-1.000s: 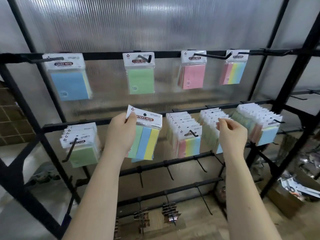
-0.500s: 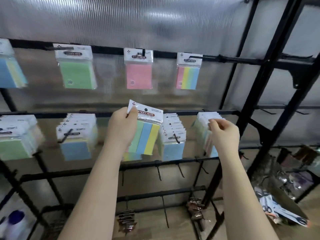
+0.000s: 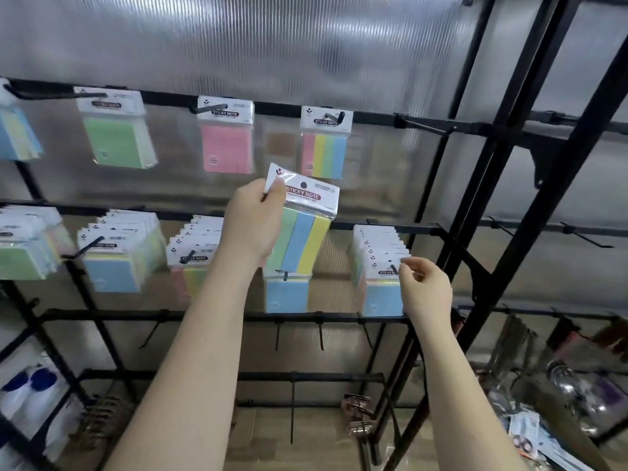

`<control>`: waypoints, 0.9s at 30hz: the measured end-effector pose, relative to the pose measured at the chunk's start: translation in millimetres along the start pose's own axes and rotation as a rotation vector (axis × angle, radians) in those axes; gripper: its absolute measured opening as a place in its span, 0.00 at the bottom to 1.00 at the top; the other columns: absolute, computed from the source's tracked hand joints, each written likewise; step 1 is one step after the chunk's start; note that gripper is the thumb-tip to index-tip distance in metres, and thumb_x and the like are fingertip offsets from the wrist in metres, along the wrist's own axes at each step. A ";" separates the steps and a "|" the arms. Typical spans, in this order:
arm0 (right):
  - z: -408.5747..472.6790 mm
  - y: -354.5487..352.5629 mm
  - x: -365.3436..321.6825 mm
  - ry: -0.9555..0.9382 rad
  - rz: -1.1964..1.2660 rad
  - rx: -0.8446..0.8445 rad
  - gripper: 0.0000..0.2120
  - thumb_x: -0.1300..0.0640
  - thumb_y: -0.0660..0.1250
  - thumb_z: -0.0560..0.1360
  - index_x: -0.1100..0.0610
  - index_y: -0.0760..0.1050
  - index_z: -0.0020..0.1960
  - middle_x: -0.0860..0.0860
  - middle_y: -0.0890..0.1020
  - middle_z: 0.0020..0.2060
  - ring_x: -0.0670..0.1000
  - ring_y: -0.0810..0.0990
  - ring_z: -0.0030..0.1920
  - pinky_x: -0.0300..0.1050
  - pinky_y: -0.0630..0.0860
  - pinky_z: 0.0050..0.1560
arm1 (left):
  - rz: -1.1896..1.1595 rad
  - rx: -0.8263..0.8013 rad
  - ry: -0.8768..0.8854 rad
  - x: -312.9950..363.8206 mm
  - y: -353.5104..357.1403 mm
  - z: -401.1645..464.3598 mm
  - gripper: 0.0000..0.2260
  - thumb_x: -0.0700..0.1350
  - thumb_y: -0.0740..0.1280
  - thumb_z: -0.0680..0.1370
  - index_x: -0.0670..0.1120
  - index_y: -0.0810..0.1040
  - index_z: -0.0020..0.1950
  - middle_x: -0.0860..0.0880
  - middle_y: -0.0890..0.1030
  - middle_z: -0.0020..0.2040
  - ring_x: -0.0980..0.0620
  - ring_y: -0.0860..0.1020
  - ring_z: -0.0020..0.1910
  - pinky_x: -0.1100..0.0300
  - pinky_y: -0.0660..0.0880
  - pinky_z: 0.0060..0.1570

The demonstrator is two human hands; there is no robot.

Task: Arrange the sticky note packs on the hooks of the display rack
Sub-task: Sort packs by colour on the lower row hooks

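Left hand (image 3: 253, 222) pinches the light, crinkly pack (image 3: 303, 222) by its stiff header; right hand (image 3: 424, 288) pinches a hung pack (image 3: 382, 287).

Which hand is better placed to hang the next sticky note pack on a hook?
Left. The left hand already grips a striped sticky note pack by its header. The right hand only pinches a pack already hanging at the right-end hook.

Four single packs (image 3: 226, 134) are hanging along the top rail; perhaps six bunches (image 3: 379, 270) are hanging below; one pack (image 3: 302, 219) is being held.
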State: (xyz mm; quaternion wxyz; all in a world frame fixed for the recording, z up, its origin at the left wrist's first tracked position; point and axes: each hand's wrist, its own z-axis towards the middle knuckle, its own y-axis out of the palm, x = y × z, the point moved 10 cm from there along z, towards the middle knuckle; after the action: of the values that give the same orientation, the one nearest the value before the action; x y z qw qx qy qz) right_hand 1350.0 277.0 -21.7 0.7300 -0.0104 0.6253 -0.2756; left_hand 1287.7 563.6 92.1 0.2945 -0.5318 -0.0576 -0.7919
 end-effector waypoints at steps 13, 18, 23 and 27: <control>10.1 17.9 31.3 0.086 0.077 -0.047 0.18 0.55 0.59 0.79 0.54 0.72 0.68 0.50 0.77 0.63 0.49 0.75 0.61 0.40 0.66 0.54 | -0.095 0.053 0.215 60.9 28.9 40.6 0.19 0.48 0.63 0.80 0.48 0.62 0.30 0.54 0.63 0.26 0.61 0.61 0.20 0.69 0.56 0.22; 12.6 18.8 33.3 0.086 0.099 -0.029 0.17 0.55 0.59 0.79 0.55 0.73 0.66 0.50 0.78 0.62 0.49 0.75 0.61 0.39 0.66 0.51 | -0.190 0.042 0.191 57.5 35.6 49.8 0.14 0.47 0.63 0.80 0.40 0.74 0.38 0.49 0.73 0.31 0.58 0.68 0.28 0.64 0.65 0.29; 16.2 21.6 33.4 0.081 0.112 -0.022 0.16 0.55 0.59 0.80 0.56 0.73 0.65 0.51 0.78 0.60 0.48 0.75 0.57 0.40 0.66 0.48 | -0.215 0.050 0.206 57.4 40.3 58.0 0.15 0.46 0.64 0.79 0.32 0.77 0.47 0.44 0.76 0.38 0.52 0.70 0.34 0.60 0.66 0.35; 20.8 21.7 32.7 0.073 0.098 -0.010 0.16 0.54 0.59 0.80 0.56 0.73 0.66 0.51 0.78 0.61 0.45 0.73 0.53 0.34 0.66 0.39 | -0.204 0.073 0.202 56.8 42.4 62.8 0.16 0.47 0.64 0.78 0.33 0.77 0.44 0.45 0.73 0.35 0.53 0.66 0.33 0.60 0.62 0.34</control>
State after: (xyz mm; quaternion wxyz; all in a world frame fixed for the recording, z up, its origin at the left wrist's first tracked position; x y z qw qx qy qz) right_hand 1379.7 275.0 -54.6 0.7194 0.0266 0.6524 -0.2369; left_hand 1346.0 531.3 159.4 0.2359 -0.4296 -0.1101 -0.8647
